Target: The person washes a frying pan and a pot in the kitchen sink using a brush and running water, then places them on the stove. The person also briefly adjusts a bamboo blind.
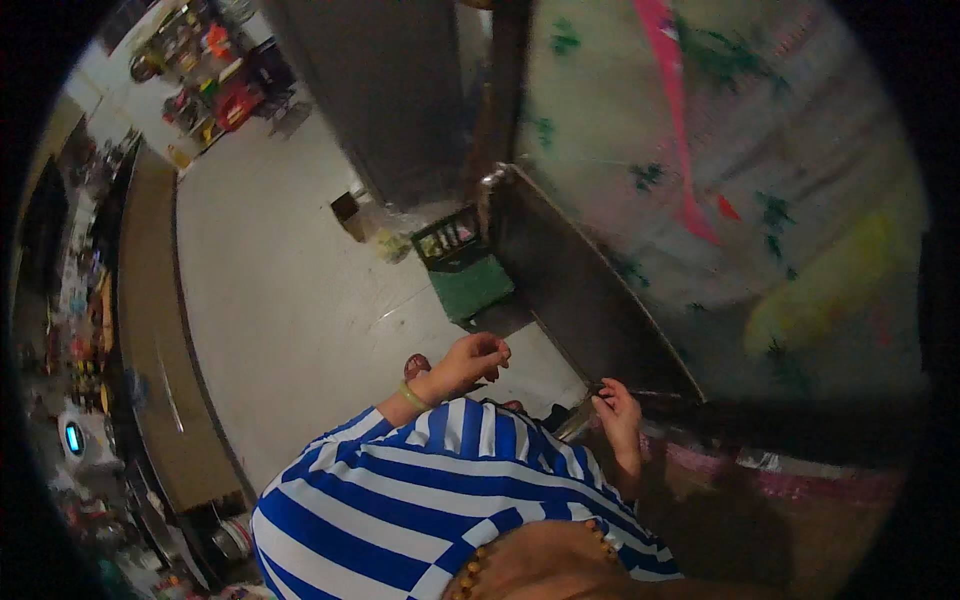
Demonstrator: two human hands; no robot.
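My left hand [474,361], with a pale green bangle at the wrist, hangs before my body with its fingers loosely curled. No object shows in it. Farther right, my right hand [621,417] is held low with its fingers bent and slightly apart. Nothing is visible in its grasp, but whether its fingertips touch the dark edge behind them is unclear. My blue-and-white striped garment [420,487] fills the lower middle. Beyond my hands stands a dark panel [577,277], beside a surface covered with a leaf-patterned sheet [750,300].
A green box-like piece [476,289] stands on the pale floor [285,285] against the panel. Behind it are a small brown box [347,214] and a tall grey cabinet [382,97]. A long brown counter front [150,300] runs along the left, near an appliance with a lit display [86,441].
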